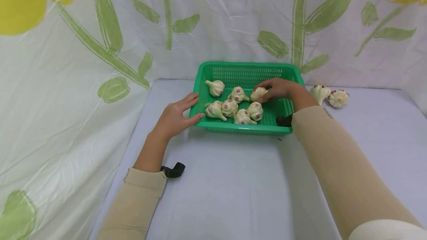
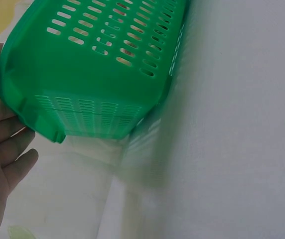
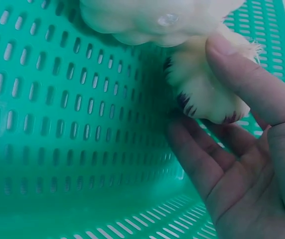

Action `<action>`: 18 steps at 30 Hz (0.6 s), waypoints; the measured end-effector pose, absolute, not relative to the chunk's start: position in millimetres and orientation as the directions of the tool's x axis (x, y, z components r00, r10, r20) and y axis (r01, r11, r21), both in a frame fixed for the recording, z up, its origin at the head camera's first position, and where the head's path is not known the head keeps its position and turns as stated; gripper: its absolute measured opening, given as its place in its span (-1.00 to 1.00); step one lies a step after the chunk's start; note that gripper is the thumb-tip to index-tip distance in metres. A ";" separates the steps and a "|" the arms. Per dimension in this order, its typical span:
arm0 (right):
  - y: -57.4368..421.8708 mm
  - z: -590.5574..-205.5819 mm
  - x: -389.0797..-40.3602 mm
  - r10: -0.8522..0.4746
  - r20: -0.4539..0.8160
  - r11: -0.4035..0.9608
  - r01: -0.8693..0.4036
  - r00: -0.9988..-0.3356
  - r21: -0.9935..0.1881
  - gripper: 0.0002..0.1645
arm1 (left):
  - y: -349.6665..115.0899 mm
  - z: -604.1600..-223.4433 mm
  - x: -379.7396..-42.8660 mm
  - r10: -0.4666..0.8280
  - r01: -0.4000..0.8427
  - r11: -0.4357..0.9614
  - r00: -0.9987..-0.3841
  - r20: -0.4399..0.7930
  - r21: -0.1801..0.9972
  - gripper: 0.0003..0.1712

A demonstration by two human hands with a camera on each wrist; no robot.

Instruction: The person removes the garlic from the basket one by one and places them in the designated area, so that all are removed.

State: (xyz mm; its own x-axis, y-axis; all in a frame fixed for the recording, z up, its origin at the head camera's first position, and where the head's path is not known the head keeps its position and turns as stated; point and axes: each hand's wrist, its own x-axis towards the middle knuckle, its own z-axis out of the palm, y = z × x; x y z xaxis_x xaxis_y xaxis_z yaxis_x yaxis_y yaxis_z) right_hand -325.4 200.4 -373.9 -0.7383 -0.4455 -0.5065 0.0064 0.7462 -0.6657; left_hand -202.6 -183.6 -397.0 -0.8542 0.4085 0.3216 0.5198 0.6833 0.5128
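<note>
A green plastic basket [image 1: 247, 129] with slotted walls stands on the table and holds several white garlic bulbs with purple marks, such as one bulb [image 1: 216, 88] at its left. Reaching over the right side of the basket, my right hand [image 1: 279, 87] grips a garlic bulb [image 3: 207, 82] between thumb and fingers, low inside the basket. Another garlic bulb [image 3: 157, 20] lies right beside it in the right wrist view. My left hand [image 1: 175, 117] rests at the basket's left rim with fingers extended and thumb spread toward the near corner.
To the right of the basket, two more garlic bulbs lie on the white table, one bulb [image 1: 338, 98] farther right than the other [image 1: 320, 93]. A white curtain [image 1: 230, 40] printed with yellow flowers hangs behind and along the left. Each wrist carries a small black camera [image 1: 173, 170].
</note>
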 end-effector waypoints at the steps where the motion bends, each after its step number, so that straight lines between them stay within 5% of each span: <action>1: 200.2 -373.9 -325.3 -0.442 -0.503 0.750 0.002 -0.743 -0.662 -0.16 | -183.8 -397.0 -202.5 0.408 0.518 0.685 -0.855 0.320 0.511 -0.25; 18: 200.7 -379.6 -334.5 -0.417 -0.463 0.830 -0.121 -0.782 -0.544 -0.16 | -183.9 -393.1 -199.9 0.428 0.497 0.723 -0.867 0.255 0.479 -0.17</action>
